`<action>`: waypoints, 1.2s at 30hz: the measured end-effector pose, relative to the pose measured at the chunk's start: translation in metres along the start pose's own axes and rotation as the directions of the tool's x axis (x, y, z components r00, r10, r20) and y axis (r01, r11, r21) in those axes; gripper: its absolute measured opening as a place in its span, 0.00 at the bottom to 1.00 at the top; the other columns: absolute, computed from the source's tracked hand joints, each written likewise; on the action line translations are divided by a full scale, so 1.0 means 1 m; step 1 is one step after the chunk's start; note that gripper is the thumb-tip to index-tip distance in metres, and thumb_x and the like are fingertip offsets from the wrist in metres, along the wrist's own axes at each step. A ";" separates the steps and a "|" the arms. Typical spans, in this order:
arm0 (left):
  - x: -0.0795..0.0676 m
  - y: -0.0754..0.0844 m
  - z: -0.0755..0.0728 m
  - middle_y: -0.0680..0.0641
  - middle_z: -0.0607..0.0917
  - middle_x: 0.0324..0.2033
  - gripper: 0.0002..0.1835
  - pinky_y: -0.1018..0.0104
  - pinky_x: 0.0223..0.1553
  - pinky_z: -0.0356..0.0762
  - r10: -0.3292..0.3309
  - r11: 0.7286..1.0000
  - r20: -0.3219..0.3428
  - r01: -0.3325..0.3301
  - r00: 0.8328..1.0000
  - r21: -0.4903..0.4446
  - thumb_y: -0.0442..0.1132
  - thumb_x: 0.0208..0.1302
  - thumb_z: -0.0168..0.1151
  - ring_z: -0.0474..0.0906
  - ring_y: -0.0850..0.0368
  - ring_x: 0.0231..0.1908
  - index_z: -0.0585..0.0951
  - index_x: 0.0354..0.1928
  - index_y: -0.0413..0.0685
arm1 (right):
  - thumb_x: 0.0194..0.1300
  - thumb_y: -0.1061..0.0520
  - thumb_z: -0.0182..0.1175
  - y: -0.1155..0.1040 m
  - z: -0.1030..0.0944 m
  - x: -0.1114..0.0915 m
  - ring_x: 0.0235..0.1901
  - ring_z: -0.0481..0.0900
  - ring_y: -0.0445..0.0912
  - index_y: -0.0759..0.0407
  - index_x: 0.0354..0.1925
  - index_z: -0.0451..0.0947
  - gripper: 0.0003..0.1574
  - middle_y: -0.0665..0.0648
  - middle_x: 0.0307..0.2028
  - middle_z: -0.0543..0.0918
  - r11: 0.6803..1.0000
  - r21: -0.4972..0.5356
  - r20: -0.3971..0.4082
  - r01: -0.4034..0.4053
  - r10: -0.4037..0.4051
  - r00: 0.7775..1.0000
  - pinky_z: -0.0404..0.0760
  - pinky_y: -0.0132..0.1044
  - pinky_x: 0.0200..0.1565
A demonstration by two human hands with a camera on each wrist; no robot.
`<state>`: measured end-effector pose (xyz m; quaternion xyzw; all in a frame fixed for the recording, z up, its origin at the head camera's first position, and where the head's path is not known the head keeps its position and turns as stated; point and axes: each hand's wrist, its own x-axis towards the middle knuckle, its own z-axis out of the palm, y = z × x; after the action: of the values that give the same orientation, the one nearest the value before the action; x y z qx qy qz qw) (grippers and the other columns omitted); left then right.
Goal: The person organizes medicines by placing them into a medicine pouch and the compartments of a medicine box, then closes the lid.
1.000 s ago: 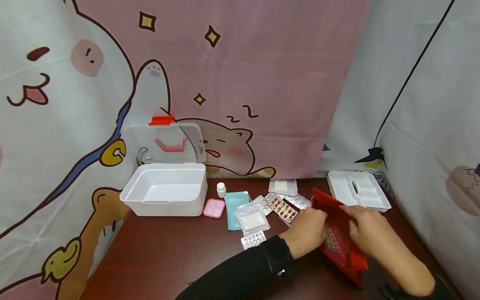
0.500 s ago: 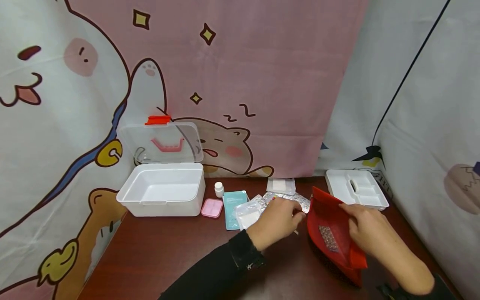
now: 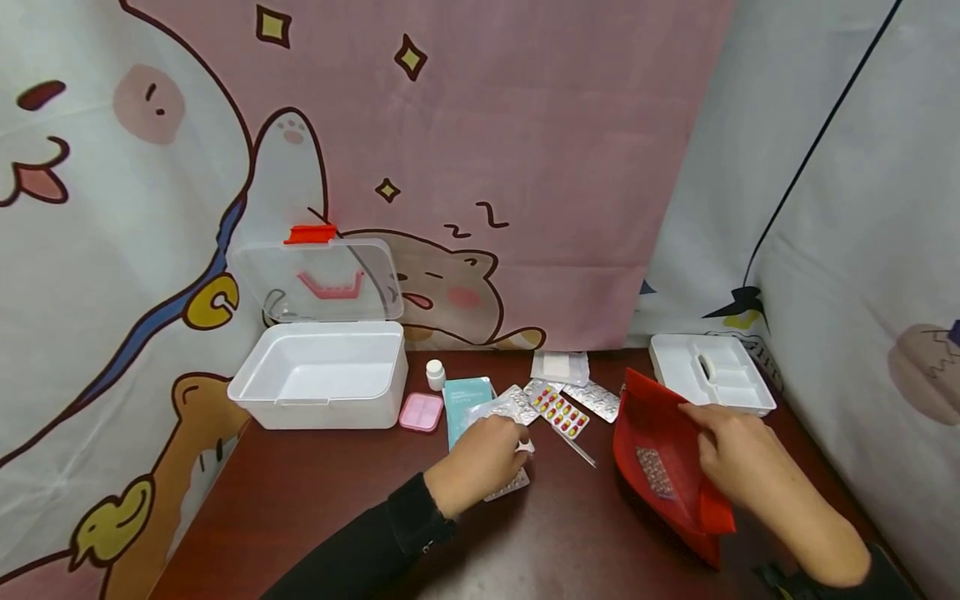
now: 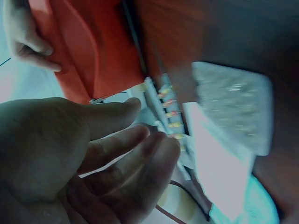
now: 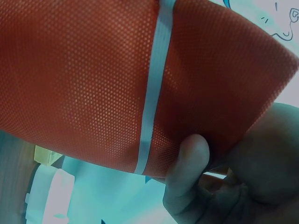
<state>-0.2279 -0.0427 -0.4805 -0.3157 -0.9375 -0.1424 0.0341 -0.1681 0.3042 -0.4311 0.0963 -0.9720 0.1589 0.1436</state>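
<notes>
My right hand [image 3: 738, 454] pinches the top edge of a red pouch [image 3: 675, 417], holding its mouth apart. In the right wrist view its thumb presses the pouch's mesh side [image 5: 107, 79], crossed by a pale strip. Inside the pouch lies a silvery blister pack [image 3: 655, 472]. My left hand [image 3: 483, 458] hovers over a white packet [image 4: 222, 163] and a pill blister pack [image 4: 236, 105]. Its fingers are loosely bent, thumb apart, with nothing seen between them. Beyond it lie a blister pack of red-and-yellow capsules [image 3: 561, 412], silver blister packs [image 3: 596, 400] and a thin white stick [image 3: 579, 450].
On the left stands a white box [image 3: 318, 408] with its clear lid [image 3: 322, 283] raised. Near it are a white bottle [image 3: 435, 375], a pink case [image 3: 422, 412] and a teal packet [image 3: 463, 398]. A white divided tray [image 3: 738, 375] sits at the back right; another packet [image 3: 560, 367] lies behind.
My left hand has let go of the red pouch and moved left, across the capsule pack, to above the white packet. The right hand keeps its hold on the pouch.
</notes>
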 end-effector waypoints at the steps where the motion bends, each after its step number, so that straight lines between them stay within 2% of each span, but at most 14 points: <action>1: -0.004 -0.002 0.001 0.51 0.93 0.36 0.08 0.60 0.39 0.86 -0.008 1.000 0.014 0.008 1.000 0.013 0.43 0.68 0.78 0.90 0.56 0.38 0.94 0.44 0.49 | 0.64 0.71 0.59 0.000 0.000 0.000 0.50 0.90 0.69 0.68 0.61 0.87 0.27 0.73 0.53 0.91 1.000 0.000 0.000 0.000 0.000 1.000 0.86 0.68 0.50; 6: -0.020 -0.010 0.008 0.50 0.87 0.33 0.13 0.59 0.35 0.82 -0.036 0.994 0.061 0.029 0.997 0.108 0.47 0.63 0.82 0.85 0.53 0.36 0.93 0.42 0.48 | 0.64 0.71 0.59 0.001 -0.001 -0.001 0.50 0.90 0.69 0.68 0.61 0.87 0.27 0.73 0.53 0.91 1.000 0.001 -0.006 0.008 -0.008 1.000 0.86 0.68 0.50; 10: -0.030 -0.015 0.015 0.50 0.86 0.35 0.16 0.58 0.34 0.83 -0.041 0.985 0.048 0.032 0.998 0.170 0.52 0.60 0.83 0.83 0.52 0.37 0.92 0.42 0.50 | 0.63 0.71 0.59 0.000 0.000 -0.001 0.50 0.90 0.69 0.69 0.60 0.87 0.27 0.73 0.52 0.92 1.000 0.002 -0.023 0.021 -0.021 1.000 0.86 0.68 0.50; 16: -0.035 -0.019 0.022 0.50 0.85 0.34 0.18 0.57 0.34 0.83 -0.057 0.984 0.049 0.048 0.997 0.170 0.54 0.57 0.85 0.83 0.52 0.37 0.91 0.40 0.51 | 0.64 0.71 0.58 0.000 -0.001 -0.001 0.49 0.90 0.69 0.70 0.60 0.87 0.27 0.73 0.52 0.91 1.000 0.001 -0.013 0.015 -0.015 1.000 0.86 0.68 0.49; 23: -0.032 -0.019 0.023 0.51 0.84 0.32 0.19 0.57 0.33 0.82 -0.091 0.985 0.092 0.076 0.992 0.154 0.54 0.56 0.86 0.82 0.53 0.36 0.91 0.38 0.50 | 0.64 0.71 0.59 0.000 -0.001 -0.002 0.49 0.90 0.69 0.70 0.60 0.86 0.27 0.74 0.52 0.91 1.000 0.002 -0.007 0.010 -0.010 1.000 0.86 0.69 0.50; 27: -0.030 -0.021 0.023 0.50 0.85 0.34 0.19 0.58 0.35 0.82 -0.090 0.992 0.097 0.080 0.991 0.100 0.51 0.55 0.87 0.83 0.53 0.36 0.91 0.42 0.50 | 0.64 0.71 0.58 0.000 -0.001 -0.002 0.49 0.90 0.68 0.69 0.60 0.87 0.27 0.73 0.52 0.91 1.000 0.003 -0.005 0.006 -0.006 1.000 0.86 0.68 0.49; 30: -0.027 -0.022 0.022 0.50 0.88 0.37 0.16 0.59 0.38 0.84 -0.076 0.997 0.091 0.075 0.993 0.023 0.46 0.59 0.84 0.86 0.54 0.37 0.93 0.47 0.50 | 0.64 0.71 0.58 -0.001 -0.001 -0.002 0.49 0.90 0.68 0.69 0.60 0.87 0.27 0.73 0.52 0.91 1.000 0.000 -0.004 0.003 -0.003 1.000 0.86 0.68 0.49; 33: -0.023 -0.024 0.019 0.52 0.89 0.36 0.10 0.63 0.41 0.85 -0.051 0.997 0.080 0.055 0.995 -0.058 0.41 0.65 0.80 0.86 0.58 0.38 0.93 0.46 0.50 | 0.65 0.71 0.58 -0.001 -0.002 -0.002 0.50 0.90 0.69 0.69 0.61 0.87 0.27 0.73 0.53 0.91 1.000 0.001 0.001 -0.003 0.003 1.000 0.86 0.68 0.50; 36: -0.017 -0.023 0.014 0.55 0.91 0.35 0.05 0.67 0.42 0.83 -0.036 0.986 0.076 0.048 0.996 -0.162 0.40 0.69 0.77 0.85 0.65 0.37 0.93 0.45 0.51 | 0.65 0.71 0.58 -0.002 -0.003 -0.002 0.50 0.90 0.68 0.69 0.61 0.86 0.27 0.73 0.53 0.91 1.000 0.005 0.007 -0.010 0.010 1.000 0.86 0.68 0.49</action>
<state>-0.2275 -0.0663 -0.5021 -0.3028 -0.9297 -0.2078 -0.0290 -0.1651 0.3041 -0.4287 0.0921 -0.9727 0.1616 0.1389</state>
